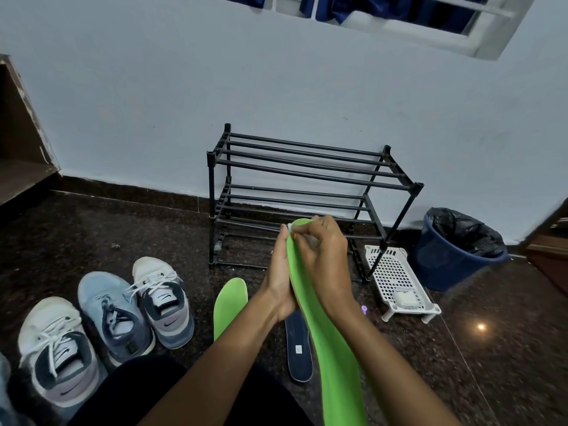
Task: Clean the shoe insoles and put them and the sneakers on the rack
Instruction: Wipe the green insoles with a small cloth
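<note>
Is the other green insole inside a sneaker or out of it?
Out: the insole lies on the floor, right of the sneakers.

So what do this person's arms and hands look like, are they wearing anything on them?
Both forearms are bare, with no sleeve in view. The left hand and right hand wear no gloves, and I see no watch, bracelet or ring. A couple of fingertips seem to carry reddish-orange nail polish, though they are too small to be sure.

Lime insole aloft before black rack; second lime insole, navy insole and three sneakers on floor.
</note>
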Motion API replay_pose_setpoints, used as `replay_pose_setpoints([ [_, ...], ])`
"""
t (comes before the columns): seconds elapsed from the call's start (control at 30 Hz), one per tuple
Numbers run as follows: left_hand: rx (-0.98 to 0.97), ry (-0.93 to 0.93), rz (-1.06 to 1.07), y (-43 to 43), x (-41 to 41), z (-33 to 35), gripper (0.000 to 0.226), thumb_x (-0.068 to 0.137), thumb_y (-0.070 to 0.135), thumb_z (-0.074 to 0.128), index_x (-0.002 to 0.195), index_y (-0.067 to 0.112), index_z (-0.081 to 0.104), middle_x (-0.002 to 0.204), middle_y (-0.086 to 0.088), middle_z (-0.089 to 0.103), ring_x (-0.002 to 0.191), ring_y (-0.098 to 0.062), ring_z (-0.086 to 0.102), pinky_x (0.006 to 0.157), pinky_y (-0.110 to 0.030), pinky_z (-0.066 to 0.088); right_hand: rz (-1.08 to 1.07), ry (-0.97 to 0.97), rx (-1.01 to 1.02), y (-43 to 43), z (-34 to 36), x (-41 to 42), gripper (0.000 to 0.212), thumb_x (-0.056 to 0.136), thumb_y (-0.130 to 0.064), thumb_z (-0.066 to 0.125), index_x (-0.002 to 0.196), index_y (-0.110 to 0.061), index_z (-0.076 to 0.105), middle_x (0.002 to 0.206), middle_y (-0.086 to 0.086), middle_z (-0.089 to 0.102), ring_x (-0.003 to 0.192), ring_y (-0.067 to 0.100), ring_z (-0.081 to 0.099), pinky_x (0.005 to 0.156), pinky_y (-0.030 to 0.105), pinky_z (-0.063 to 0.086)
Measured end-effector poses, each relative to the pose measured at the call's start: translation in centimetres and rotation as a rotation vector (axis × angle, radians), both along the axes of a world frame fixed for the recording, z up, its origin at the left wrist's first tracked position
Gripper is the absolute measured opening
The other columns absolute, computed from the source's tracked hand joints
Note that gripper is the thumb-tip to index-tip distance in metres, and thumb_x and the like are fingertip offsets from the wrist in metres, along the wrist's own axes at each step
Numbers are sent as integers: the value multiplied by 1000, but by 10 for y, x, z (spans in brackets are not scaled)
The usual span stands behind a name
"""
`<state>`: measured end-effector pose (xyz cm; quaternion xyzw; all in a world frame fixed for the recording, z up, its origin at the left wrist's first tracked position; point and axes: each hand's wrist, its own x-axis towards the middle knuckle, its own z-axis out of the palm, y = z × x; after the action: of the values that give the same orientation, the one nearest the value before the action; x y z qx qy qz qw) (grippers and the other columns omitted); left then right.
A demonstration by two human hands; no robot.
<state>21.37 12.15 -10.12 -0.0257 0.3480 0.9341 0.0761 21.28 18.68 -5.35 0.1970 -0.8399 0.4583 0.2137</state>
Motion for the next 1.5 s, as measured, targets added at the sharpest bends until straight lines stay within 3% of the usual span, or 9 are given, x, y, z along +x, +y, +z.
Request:
replay_pose_setpoints([
  [0.13,-78,21,-37,2,0,-2,55,95,53,27,97,14,66,84,-5,72,79,-16,69,68,-27,55,-43,17,-43,5,9,-8,12,85,2,57,91,-2,66,80,-9,42,75,-8,47,69,0,35],
  [0.27,-11,-11,24,-2,0,3,56,93,56,29,113,17,64,112,-13,65,111,-28,58,101,-42,44,15,-22,-17,-1,1,6,14,84,4,57,90,-4,68,79,-13,44,77,-4,48,70,2,36],
  [0.37,30,-15,44,-3,-1,4,56,92,58,27,126,26,57,127,-15,58,123,-32,50,110,-48,33,51,-62,-10,-1,-4,14,14,83,4,58,90,-2,69,79,-14,45,78,-3,49,70,3,37],
  [0.57,-45,18,-20,1,3,5,59,96,52,25,92,21,74,90,-3,73,81,-14,70,70,-26,55,-73,6,-21,12,4,-11,14,85,1,57,93,-5,67,85,3,49,84,17,56,79,29,49],
  [0.83,52,3,22,-4,-1,5,53,95,58,22,126,33,57,134,-17,53,127,-38,46,111,-52,31,20,-10,22,1,-12,14,14,84,2,58,93,-2,69,78,-13,43,80,10,51,71,11,41],
  [1.03,-43,25,-3,-1,0,5,51,97,53,21,125,30,56,108,-4,71,94,-17,69,74,-28,56,-123,44,54,15,-4,-6,10,86,-2,58,90,-2,67,81,1,49,79,18,52,68,24,42],
  [1.2,-78,49,2,-4,-1,4,51,97,53,21,128,30,54,103,-3,72,89,-16,69,73,-27,56,-97,13,-33,11,-5,-4,9,83,1,61,87,-3,68,79,2,53,75,13,55,70,14,43],
  [1.33,-63,37,22,-5,-1,6,54,96,54,21,131,28,54,107,-6,69,97,-19,65,90,-37,51,3,-14,-10,5,-9,10,12,81,3,61,86,-4,69,81,0,53,79,7,54,70,9,41],
  [1.5,-85,27,-7,-2,0,5,53,96,53,24,111,28,68,101,-5,71,86,-16,69,71,-28,56,-103,8,-31,13,-2,-7,10,85,-1,58,89,-2,67,79,-3,45,72,0,47,65,5,38],
])
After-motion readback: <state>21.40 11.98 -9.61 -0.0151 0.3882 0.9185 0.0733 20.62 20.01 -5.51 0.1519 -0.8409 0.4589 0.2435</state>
